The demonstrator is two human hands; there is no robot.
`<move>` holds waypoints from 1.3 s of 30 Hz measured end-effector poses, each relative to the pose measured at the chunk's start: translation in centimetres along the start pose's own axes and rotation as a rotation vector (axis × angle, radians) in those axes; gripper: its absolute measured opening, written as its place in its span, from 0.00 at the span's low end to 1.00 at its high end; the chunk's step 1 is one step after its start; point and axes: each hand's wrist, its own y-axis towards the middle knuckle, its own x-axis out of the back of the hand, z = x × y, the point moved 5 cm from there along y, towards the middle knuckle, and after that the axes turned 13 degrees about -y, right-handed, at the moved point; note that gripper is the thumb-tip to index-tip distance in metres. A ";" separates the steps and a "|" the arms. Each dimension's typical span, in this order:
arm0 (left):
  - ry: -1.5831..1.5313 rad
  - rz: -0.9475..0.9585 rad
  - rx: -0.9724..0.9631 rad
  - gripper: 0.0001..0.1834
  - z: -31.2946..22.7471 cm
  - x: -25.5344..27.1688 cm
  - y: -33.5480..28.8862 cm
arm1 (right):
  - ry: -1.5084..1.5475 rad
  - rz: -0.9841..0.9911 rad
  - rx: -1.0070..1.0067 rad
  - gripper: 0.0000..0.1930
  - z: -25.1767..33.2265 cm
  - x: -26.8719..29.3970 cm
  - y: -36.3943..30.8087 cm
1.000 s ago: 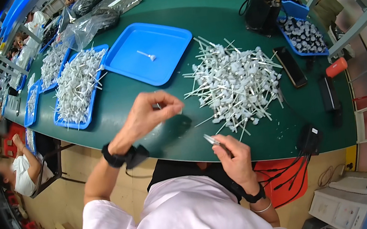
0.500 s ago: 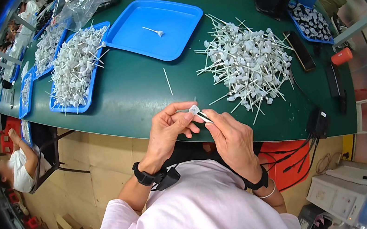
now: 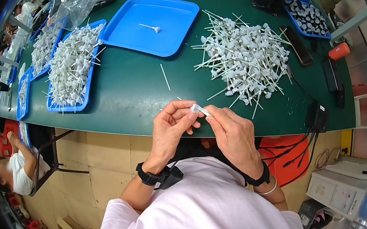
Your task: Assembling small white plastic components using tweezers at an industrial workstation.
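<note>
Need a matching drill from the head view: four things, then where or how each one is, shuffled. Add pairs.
Things
1. Large blue tray
2. Small white part
3. Dark phone
4. Thin pale stick

Place or state
A. Lying just right of the heap of white pieces
B. On the green table, between the left hand and the tray
C. Holding one stemmed piece
D. Pinched in the left hand

Pairs: 1-C, 2-D, 3-A, 4-B

Pale pink short-sleeved shirt point(image 3: 192, 211); left wrist, black strap point(image 3: 146, 177) with boxy black module point(image 3: 172, 178); right wrist, black band point(image 3: 259, 180) and thin pale bangle point(image 3: 269, 192)
</note>
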 end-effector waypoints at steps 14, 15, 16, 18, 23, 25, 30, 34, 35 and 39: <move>0.000 0.004 0.008 0.14 0.5 0.1 0.3 | 0.081 0.000 -0.022 0.09 -0.7 -0.6 0.2; -0.003 0.003 0.009 0.14 0.5 0.2 0.3 | 0.084 -0.001 -0.022 0.09 -0.7 -0.6 0.3; -0.005 0.002 0.010 0.14 0.5 0.2 0.3 | 0.087 -0.001 -0.022 0.09 -0.7 -0.7 0.3; -0.017 0.004 0.009 0.14 0.7 0.4 0.3 | 0.092 0.003 -0.022 0.09 -0.7 -0.8 0.3; -0.035 0.003 0.013 0.13 0.7 0.4 0.4 | 0.104 0.015 -0.022 0.09 -0.7 -0.7 0.4; -0.040 0.001 0.014 0.13 0.7 0.4 0.4 | 0.099 0.016 -0.025 0.09 -0.7 -0.7 0.4; -0.026 -0.004 0.009 0.13 0.7 0.2 0.5 | 0.099 0.016 -0.030 0.10 -1.0 -1.0 0.3; -0.026 -0.005 0.002 0.13 0.8 0.4 0.5 | 0.104 0.024 -0.029 0.10 -1.0 -1.1 0.4; -0.030 -0.005 0.000 0.14 0.9 0.4 0.5 | 0.105 0.028 -0.028 0.10 -1.0 -1.1 0.4; -0.032 -0.006 0.000 0.14 0.9 0.5 0.6 | 0.120 0.020 -0.029 0.10 -1.0 -1.3 0.4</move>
